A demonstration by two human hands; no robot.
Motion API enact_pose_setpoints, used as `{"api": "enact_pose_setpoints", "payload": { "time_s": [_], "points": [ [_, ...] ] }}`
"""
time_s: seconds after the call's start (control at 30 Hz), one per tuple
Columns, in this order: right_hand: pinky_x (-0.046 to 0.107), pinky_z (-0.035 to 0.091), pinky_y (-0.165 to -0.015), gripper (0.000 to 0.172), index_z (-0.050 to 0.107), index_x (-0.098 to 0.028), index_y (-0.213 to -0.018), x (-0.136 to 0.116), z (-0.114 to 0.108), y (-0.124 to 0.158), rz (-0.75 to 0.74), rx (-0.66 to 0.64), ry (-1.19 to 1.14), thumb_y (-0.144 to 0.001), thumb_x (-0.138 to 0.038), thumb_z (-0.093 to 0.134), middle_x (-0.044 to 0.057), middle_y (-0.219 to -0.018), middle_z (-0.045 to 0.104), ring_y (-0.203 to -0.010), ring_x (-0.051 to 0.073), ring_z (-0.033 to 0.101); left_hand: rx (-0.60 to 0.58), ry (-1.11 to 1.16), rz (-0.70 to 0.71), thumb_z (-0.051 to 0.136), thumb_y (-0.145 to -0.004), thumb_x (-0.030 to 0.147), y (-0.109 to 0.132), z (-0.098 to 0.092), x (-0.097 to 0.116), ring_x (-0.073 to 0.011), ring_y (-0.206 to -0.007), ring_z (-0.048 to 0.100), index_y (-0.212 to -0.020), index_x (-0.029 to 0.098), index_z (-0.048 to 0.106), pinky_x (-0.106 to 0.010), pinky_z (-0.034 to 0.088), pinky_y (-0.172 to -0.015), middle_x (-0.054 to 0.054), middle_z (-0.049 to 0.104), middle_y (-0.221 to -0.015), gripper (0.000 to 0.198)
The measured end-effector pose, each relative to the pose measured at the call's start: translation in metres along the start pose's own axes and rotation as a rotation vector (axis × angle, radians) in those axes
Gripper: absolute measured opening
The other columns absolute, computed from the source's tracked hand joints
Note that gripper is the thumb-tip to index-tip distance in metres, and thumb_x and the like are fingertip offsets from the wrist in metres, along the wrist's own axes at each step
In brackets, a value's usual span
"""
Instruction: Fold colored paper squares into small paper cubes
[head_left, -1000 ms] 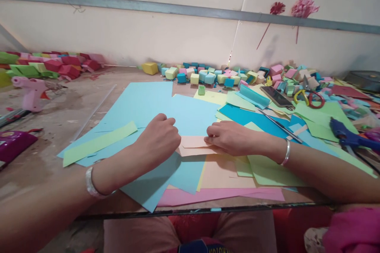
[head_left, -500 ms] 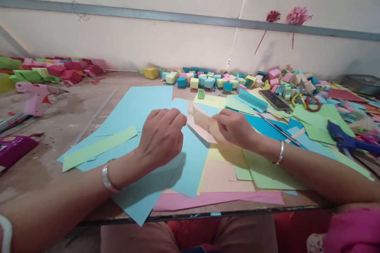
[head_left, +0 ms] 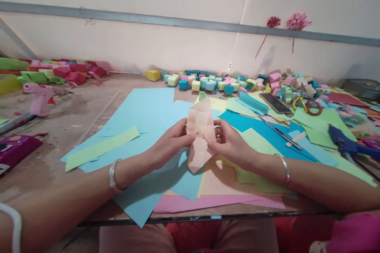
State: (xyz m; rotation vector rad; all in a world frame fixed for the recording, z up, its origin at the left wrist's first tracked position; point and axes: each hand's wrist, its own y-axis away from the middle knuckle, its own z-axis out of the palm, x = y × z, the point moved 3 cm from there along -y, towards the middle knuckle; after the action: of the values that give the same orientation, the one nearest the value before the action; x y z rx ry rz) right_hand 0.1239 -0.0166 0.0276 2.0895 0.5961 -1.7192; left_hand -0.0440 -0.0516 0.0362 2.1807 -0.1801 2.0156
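Observation:
A creased, peach-coloured piece of paper (head_left: 202,116) is held up over the table, long way up, with fold lines in small squares. My left hand (head_left: 173,139) pinches its left edge, thumb in front and fingers behind. On the right edge my right hand (head_left: 227,138) grips it the same way, the fingertips partly hidden behind the paper. Beneath both hands lie light blue sheets (head_left: 142,114), with a pale green strip (head_left: 102,149) to the left. Peach, yellow and pink sheets (head_left: 219,202) spread under the right hand.
Small folded paper boxes (head_left: 196,85) line the wall. At right lie scissors (head_left: 307,106), a phone (head_left: 275,103), a pen (head_left: 279,131) and a blue glue gun (head_left: 344,138). A pink glue gun (head_left: 38,99) and a purple device (head_left: 18,152) are at left.
The peach paper has turned upright and faces me, its creased surface opened out. My left hand has come round to grip its left edge; the right hand has shifted lower on it.

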Motion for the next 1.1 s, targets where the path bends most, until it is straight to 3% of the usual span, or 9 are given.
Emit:
{"api": "enact_pose_setpoints", "payload": {
  "time_s": [0.07,0.13,0.23,0.3,0.43,0.57,0.77,0.93,1.1],
  "points": [
    [0.028,0.049,-0.054,0.044,0.041,-0.02,-0.113,-0.001,0.001,0.001,0.098,-0.022,-0.05,-0.075,-0.027,0.061,0.0,-0.083,0.06,-0.063,0.014,0.059,-0.004,-0.041,-0.042,0.056,-0.075,0.026,0.002,0.001,0.002,-0.026,-0.099,0.062,-0.122,0.017,0.053,-0.034,0.05,-0.076,-0.009,0.066,-0.113,0.048],
    [0.028,0.048,-0.054,0.042,0.044,-0.019,-0.112,-0.001,-0.007,-0.004,0.11,0.053,-0.014,-0.076,-0.032,0.062,0.0,-0.081,0.059,-0.064,0.014,0.058,-0.009,-0.158,-0.081,0.051,-0.072,0.022,0.003,0.001,0.006,-0.0251,-0.093,0.063,-0.119,0.017,0.057,-0.033,0.049,-0.072,-0.007,0.068,-0.107,0.047],
    [0.03,0.05,-0.064,0.053,0.045,-0.017,-0.12,0.003,-0.028,-0.018,-0.01,0.245,0.149,-0.074,-0.034,0.066,0.004,-0.092,0.059,-0.078,0.017,0.059,-0.047,-0.338,-0.059,0.046,-0.077,0.026,0.003,-0.002,0.011,-0.0255,-0.098,0.061,-0.115,0.019,0.062,-0.033,0.048,-0.077,-0.005,0.067,-0.11,0.042],
    [0.033,0.05,-0.072,0.062,0.044,-0.017,-0.128,0.007,-0.036,-0.027,-0.126,0.285,0.307,-0.071,-0.027,0.068,0.006,-0.099,0.059,-0.087,0.019,0.058,-0.064,-0.467,-0.004,0.043,-0.084,0.032,0.004,-0.004,0.012,-0.0247,-0.102,0.06,-0.121,0.022,0.058,-0.032,0.047,-0.08,-0.004,0.066,-0.116,0.041],
    [0.037,0.045,-0.086,0.043,0.063,-0.019,-0.111,0.01,-0.034,-0.034,-0.424,0.097,0.632,-0.068,-0.014,0.068,0.007,-0.103,0.062,-0.097,0.021,0.056,-0.067,-0.894,0.105,0.038,-0.093,0.033,0.006,-0.005,0.007,-0.0209,-0.088,0.061,-0.124,0.021,0.049,-0.032,0.045,-0.074,-0.006,0.065,-0.105,0.035],
    [0.032,0.044,-0.08,0.017,0.07,-0.018,-0.081,0.01,-0.029,-0.031,-0.513,0.056,0.729,-0.074,-0.006,0.061,0.005,-0.089,0.067,-0.089,0.018,0.057,-0.051,-1.236,0.298,0.039,-0.095,0.027,0.006,-0.001,0.0,-0.02,-0.081,0.058,-0.108,0.018,0.057,-0.031,0.043,-0.071,-0.007,0.063,-0.095,0.024],
    [0.028,0.04,-0.07,0.018,0.073,-0.018,-0.08,0.017,-0.028,-0.035,-0.503,0.063,0.858,-0.077,-0.008,0.059,0.005,-0.082,0.066,-0.081,0.017,0.055,0.061,-1.472,0.586,0.049,-0.093,0.026,-0.002,-0.002,-0.007,-0.0212,-0.084,0.054,-0.096,0.018,0.068,-0.034,0.042,-0.075,-0.009,0.063,-0.093,0.021],
    [0.028,0.034,-0.07,0.024,0.071,-0.018,-0.075,0.019,-0.03,-0.04,-0.607,0.045,1.023,-0.078,-0.003,0.053,0.005,-0.082,0.065,-0.077,0.016,0.05,-0.035,-1.506,0.63,0.045,-0.096,0.027,-0.006,-0.001,-0.012,-0.0183,-0.072,0.05,-0.106,0.018,0.066,-0.03,0.04,-0.065,-0.006,0.058,-0.083,0.025],
    [0.027,0.027,-0.064,0.026,0.071,-0.018,-0.074,0.017,-0.031,-0.039,-0.572,-0.077,1.123,-0.077,-0.001,0.052,0.004,-0.078,0.064,-0.073,0.015,0.047,-0.126,-1.58,0.61,0.045,-0.096,0.025,-0.005,0.003,-0.011,-0.0205,-0.077,0.05,-0.106,0.017,0.065,-0.032,0.04,-0.069,-0.008,0.057,-0.087,0.024]
  ]
}}
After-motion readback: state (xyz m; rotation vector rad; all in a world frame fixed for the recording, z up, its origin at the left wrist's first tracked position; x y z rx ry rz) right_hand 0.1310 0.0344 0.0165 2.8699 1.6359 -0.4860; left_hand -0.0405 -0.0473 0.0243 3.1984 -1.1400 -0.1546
